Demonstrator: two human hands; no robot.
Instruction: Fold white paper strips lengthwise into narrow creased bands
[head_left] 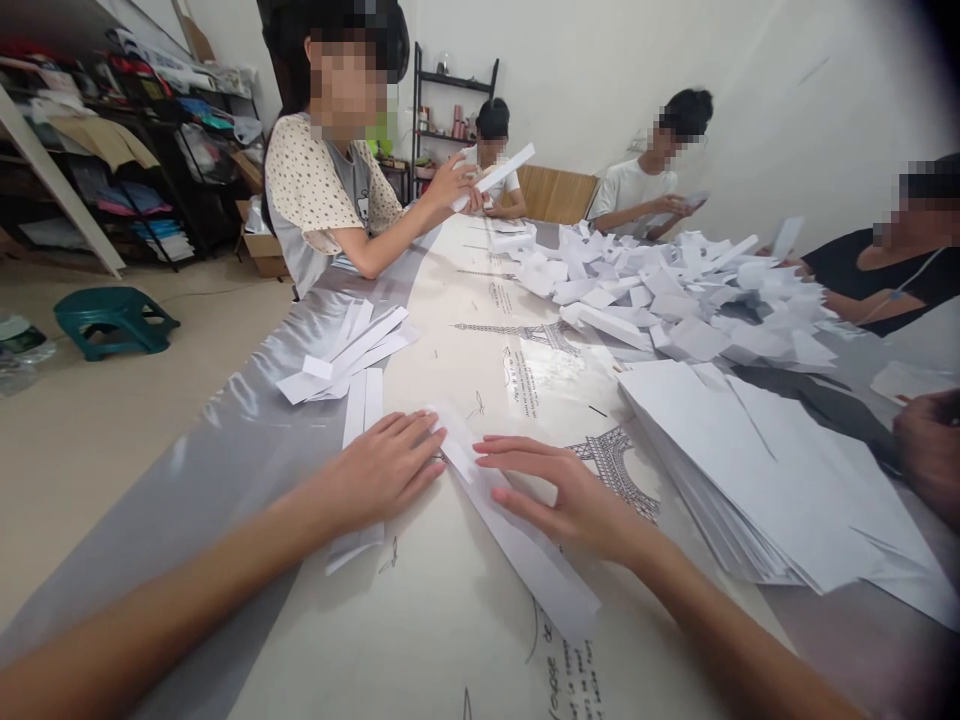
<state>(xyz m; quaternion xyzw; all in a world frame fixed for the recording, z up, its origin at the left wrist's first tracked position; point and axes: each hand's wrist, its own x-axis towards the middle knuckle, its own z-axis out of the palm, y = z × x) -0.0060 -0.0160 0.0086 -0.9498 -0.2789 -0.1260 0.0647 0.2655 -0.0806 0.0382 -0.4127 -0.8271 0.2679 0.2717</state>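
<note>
Nearest, the left hand (pixel 382 465) and the right hand (pixel 566 495) both lie flat and released, palms down, pressing a long white paper strip (pixel 525 545) against the desk (pixel 450 620); neither hand grasps anything. The step in hand looks like creasing a fold along the strip, and the next move probably calls for sliding the fingers along its length with even pressure so the edge stays straight. The strip is narrow, plain white and folded lengthwise, running diagonally from between the hands toward the near right. Just left, folded strips (pixel 349 360) lie in a loose bunch. To the right sits a stack of flat sheets (pixel 757 460). Farther off, a heap of folded papers (pixel 660 290) covers the desk, with other people seated around it.
</note>
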